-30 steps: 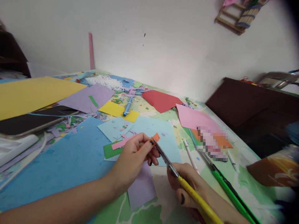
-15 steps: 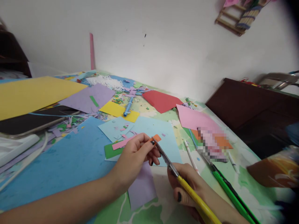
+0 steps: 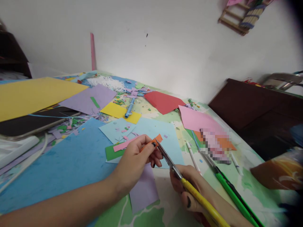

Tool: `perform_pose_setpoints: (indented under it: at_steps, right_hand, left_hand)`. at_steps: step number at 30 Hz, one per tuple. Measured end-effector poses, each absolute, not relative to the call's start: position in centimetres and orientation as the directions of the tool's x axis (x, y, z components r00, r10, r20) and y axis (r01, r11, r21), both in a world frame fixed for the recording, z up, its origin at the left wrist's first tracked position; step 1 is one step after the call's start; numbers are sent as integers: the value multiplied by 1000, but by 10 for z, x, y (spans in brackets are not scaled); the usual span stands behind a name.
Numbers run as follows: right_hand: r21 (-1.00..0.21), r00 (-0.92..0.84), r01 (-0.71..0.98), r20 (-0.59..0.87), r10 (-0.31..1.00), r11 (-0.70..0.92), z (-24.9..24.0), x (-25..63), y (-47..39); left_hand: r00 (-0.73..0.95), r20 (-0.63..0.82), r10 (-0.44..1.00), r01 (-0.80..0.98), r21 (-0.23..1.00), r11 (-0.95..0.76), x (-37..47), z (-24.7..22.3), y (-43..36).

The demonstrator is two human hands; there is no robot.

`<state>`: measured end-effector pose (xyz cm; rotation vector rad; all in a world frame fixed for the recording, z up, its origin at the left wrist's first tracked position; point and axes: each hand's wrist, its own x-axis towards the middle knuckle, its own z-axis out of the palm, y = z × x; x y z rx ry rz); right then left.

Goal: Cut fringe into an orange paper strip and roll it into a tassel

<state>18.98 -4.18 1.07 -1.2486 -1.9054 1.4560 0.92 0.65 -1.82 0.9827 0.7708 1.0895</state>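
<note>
Between thumb and fingers, my left hand [image 3: 142, 153] pinches a small piece of orange paper [image 3: 159, 138] above a light blue sheet [image 3: 169, 138]. My right hand [image 3: 189, 186] is wrapped round the yellow handles of a pair of scissors [image 3: 176, 172]. The scissor tips meet the orange paper just beside my left thumb. Under my left hand lie a pink strip [image 3: 121, 146] and a green piece of paper [image 3: 113, 153]. A purple sheet [image 3: 144, 192] lies below both hands.
Blue paper [image 3: 63, 176], a phone [image 3: 40, 121] and a yellow sheet [image 3: 40, 94] fill the left. A green cutter [image 3: 233, 192] with its blade showing lies right of my right hand, near a white pen [image 3: 193, 156]. Red paper [image 3: 163, 102] lies behind.
The scissors' handles have shifted slightly, with my right thumb a little lower and further right. The orange piece's end now stands more tilted at the blades. My left hand has barely moved.
</note>
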Motion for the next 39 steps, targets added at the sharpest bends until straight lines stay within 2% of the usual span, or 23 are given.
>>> perform_pose_setpoints:
  at_steps: [7, 17, 29, 39]
  right_hand:
    - [-906, -444, 424, -202, 873, 6, 9, 190, -41]
    - [-930, -460, 366, -217, 861, -39, 3, 190, -39]
    - [-923, -479, 385, -171, 861, 31, 7, 192, -43]
    - [-908, -464, 420, -213, 860, 1, 11, 189, -42]
  left_hand:
    - [302, -31, 953, -362, 921, 145, 10, -19, 6]
    - [296, -40, 954, -369, 917, 152, 10, -18, 6]
    - [309, -39, 950, -352, 923, 153, 8, -19, 5]
    - [309, -38, 950, -336, 931, 146, 9, -18, 6]
